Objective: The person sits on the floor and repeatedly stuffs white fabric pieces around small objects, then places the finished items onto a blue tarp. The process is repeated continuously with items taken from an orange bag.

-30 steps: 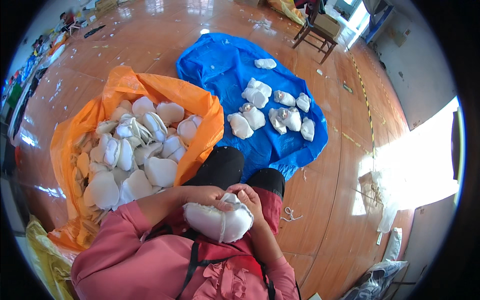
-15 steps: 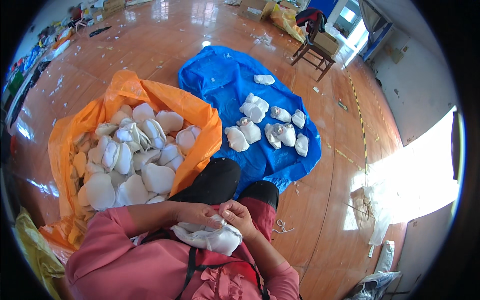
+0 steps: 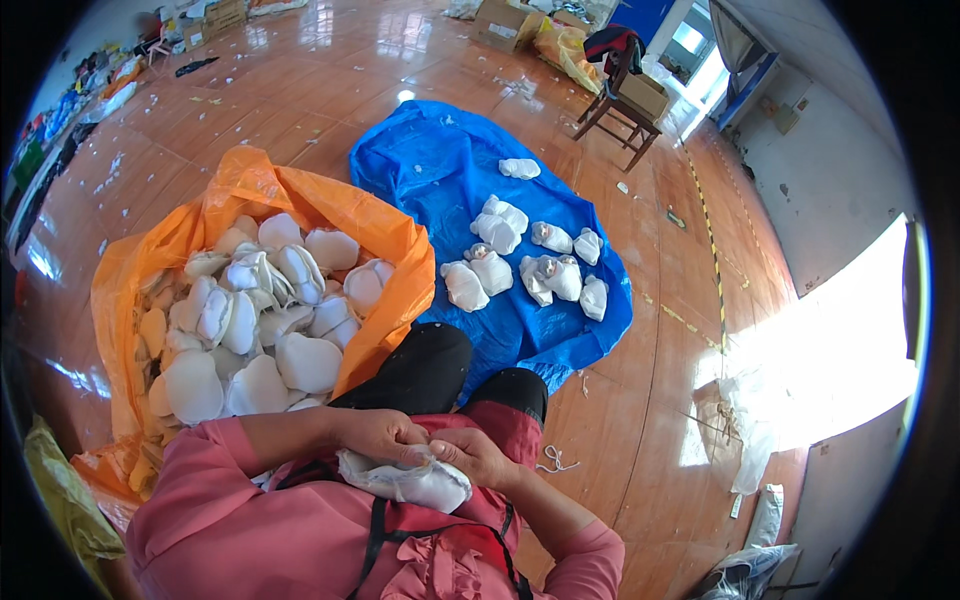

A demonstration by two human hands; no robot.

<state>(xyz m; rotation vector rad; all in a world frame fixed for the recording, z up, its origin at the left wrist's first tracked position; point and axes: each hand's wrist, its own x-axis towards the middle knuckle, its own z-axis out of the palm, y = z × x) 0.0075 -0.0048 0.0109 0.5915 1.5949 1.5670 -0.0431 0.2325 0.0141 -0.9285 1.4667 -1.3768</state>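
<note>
Over my lap I hold a white bundle of rounded pads point(image 3: 410, 482) in a thin, sheer wrap. My left hand point(image 3: 385, 435) is closed on its upper edge, thumb toward the middle. Close against it, my right hand point(image 3: 472, 456) pinches the gathered top of the same wrap. Exactly what lies between the fingertips is hidden. To the left, an open orange sack point(image 3: 395, 245) holds many loose white and beige cup-shaped pads point(image 3: 308, 362). Beyond my knees, several similar white bundles point(image 3: 492, 270) lie on a blue plastic sack point(image 3: 430, 190) spread over the floor.
A wooden chair point(image 3: 622, 118) with a dark garment and a box stands at the far right. Cardboard boxes point(image 3: 505, 25) are at the back. A loose white string point(image 3: 556, 460) lies right of my knee. Clear plastic bags point(image 3: 755, 425) are near the right wall.
My right hand has turned, its fingers now folded over the top of the bundle beside my left. The bundle sits slightly lower and left in view. The whole view has shifted a little.
</note>
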